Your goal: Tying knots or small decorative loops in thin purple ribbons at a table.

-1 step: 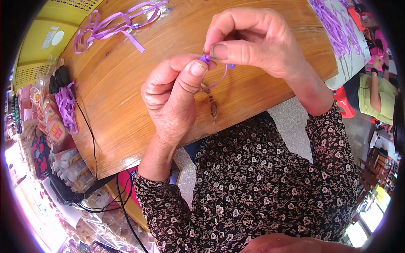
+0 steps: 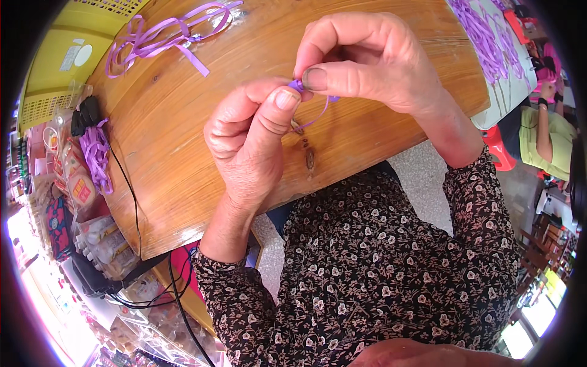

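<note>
A small piece of purple ribbon (image 2: 296,85), folded or rolled at its end, is held above the wooden table. My left hand (image 2: 254,134) pinches it between thumb and forefinger. From the right, my right hand (image 2: 376,64) presses thumb and forefinger onto the same ribbon. A thin purple strand loops below the fingertips, and a small purple bit shows under my right thumb. Fingertips hide most of the fold. Farther left on the table lies a loose tangle of purple ribbon (image 2: 174,37).
The wooden table (image 2: 177,147) carries a thin black cable along its left side. Beyond that edge are a yellow crate (image 2: 67,58), a purple ribbon bundle (image 2: 95,153) and bagged goods. At the far right, many purple ribbons (image 2: 483,43) lie on a white surface; a co-worker (image 2: 544,137) sits nearby.
My right thumb and forefinger have shifted slightly left and now cover more of the ribbon's rolled end. My left hand has stayed in place.
</note>
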`<action>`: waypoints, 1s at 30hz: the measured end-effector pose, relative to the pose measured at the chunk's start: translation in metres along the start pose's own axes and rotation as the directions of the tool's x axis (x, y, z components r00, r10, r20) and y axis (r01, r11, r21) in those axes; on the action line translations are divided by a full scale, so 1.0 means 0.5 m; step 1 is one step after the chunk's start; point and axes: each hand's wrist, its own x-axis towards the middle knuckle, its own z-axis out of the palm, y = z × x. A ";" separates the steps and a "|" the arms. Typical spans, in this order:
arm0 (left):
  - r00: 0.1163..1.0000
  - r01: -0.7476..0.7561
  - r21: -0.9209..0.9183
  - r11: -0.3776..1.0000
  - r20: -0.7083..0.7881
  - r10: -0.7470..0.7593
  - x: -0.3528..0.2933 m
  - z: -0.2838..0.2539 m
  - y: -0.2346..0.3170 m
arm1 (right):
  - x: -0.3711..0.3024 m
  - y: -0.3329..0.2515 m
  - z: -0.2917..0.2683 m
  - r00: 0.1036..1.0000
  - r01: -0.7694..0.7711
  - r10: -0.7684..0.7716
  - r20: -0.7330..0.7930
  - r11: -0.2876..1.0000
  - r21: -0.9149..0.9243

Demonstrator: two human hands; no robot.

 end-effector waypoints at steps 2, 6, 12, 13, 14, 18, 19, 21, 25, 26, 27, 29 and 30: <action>1.000 0.006 0.004 1.000 -0.021 -0.006 0.001 0.000 -0.001 | 0.006 -0.035 0.002 0.666 -0.648 0.741 0.089 0.515 0.561; 1.000 0.022 0.026 0.999 0.009 -0.022 0.004 -0.003 -0.001 | 0.003 -0.033 0.000 0.644 -0.665 0.762 0.074 0.510 0.546; 0.997 0.061 0.242 0.968 0.026 -0.069 0.014 0.000 -0.006 | -0.010 -0.012 -0.008 0.657 -0.706 0.749 0.087 0.571 0.418; 0.996 0.088 0.237 0.967 0.003 -0.092 0.016 0.001 -0.010 | -0.016 0.001 -0.011 0.885 -0.456 0.464 -0.043 0.881 0.123; 0.993 0.114 0.234 0.966 -0.026 -0.111 0.018 0.001 -0.015 | -0.019 0.010 -0.010 0.995 -0.098 0.091 -0.044 0.973 -0.208; 0.996 0.088 0.139 0.986 -0.029 -0.085 0.023 0.002 -0.026 | -0.014 0.003 -0.009 0.853 -0.494 0.509 -0.112 0.859 0.139; 0.997 0.080 0.091 0.993 -0.026 -0.078 0.023 0.007 -0.023 | -0.014 0.011 -0.009 0.919 -0.365 0.367 -0.142 0.930 0.040; 0.997 0.070 0.039 0.997 -0.018 -0.069 0.026 0.009 -0.024 | -0.021 0.024 -0.011 0.964 -0.228 0.215 -0.156 0.971 -0.071; 0.999 0.044 -0.003 0.999 -0.031 -0.045 0.024 -0.005 -0.025 | -0.026 0.027 -0.007 0.975 -0.181 0.176 -0.137 0.983 -0.026; 0.998 0.043 -0.020 0.999 -0.036 -0.044 0.023 -0.007 -0.025 | -0.026 0.026 -0.006 0.977 -0.181 0.183 -0.105 0.983 0.030; 0.998 0.041 -0.019 0.999 -0.038 -0.042 0.022 -0.008 -0.024 | -0.026 0.027 -0.007 0.978 -0.179 0.181 -0.103 0.983 0.032; 0.999 0.027 0.063 0.998 -0.033 -0.025 0.019 -0.010 -0.021 | -0.023 0.031 -0.011 0.987 -0.119 0.126 -0.100 0.990 0.072; 0.999 0.026 0.063 0.998 -0.034 -0.024 0.020 -0.009 -0.021 | -0.022 0.036 -0.012 0.987 -0.118 0.125 -0.099 0.990 0.072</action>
